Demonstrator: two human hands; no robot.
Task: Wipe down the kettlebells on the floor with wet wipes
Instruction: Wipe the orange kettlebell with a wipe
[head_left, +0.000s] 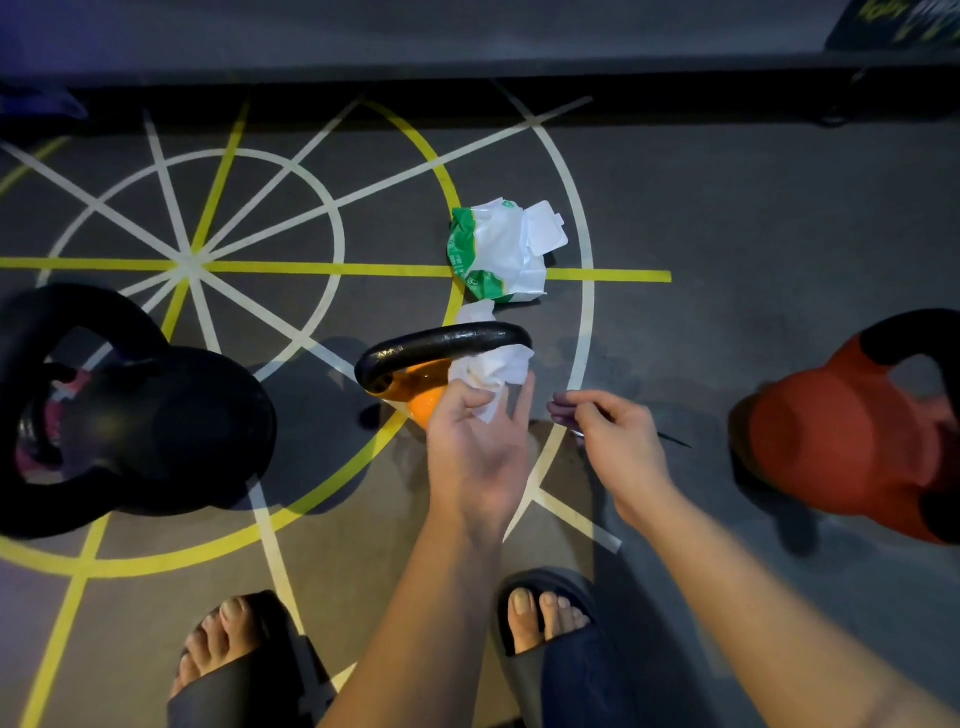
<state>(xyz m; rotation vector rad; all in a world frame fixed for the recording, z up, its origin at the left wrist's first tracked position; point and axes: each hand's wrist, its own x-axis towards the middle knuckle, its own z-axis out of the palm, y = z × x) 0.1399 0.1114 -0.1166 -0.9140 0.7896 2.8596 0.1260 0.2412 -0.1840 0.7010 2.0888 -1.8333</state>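
The wet wipe (493, 371) was bunched up small, so it could slip out of the left hand (475, 447) and drop on the floor (727, 208) beside the orange kettlebell (421, 402). It might also rub only one spot and miss the rest of the round body. The orange kettlebell leaned over a bit, so a hard push could make it roll or tip toward the toes in the slippers (545, 613) just on the near side of it. The left hand reached down to the orange kettlebell, with the thumb and fingers pinched on the wipe, pressing it right under the black handle (447, 343). The right hand (618, 441) hung in the air just right of the orange kettlebell, not touching it. Its fingers were curled tight on a thin dark thing (675, 441); I could not tell what it was. The wipe pack (498, 249) lay open just past the orange kettlebell. The black kettlebell (156, 415) sat well to its left and the red kettlebell (841, 441) well to its right.
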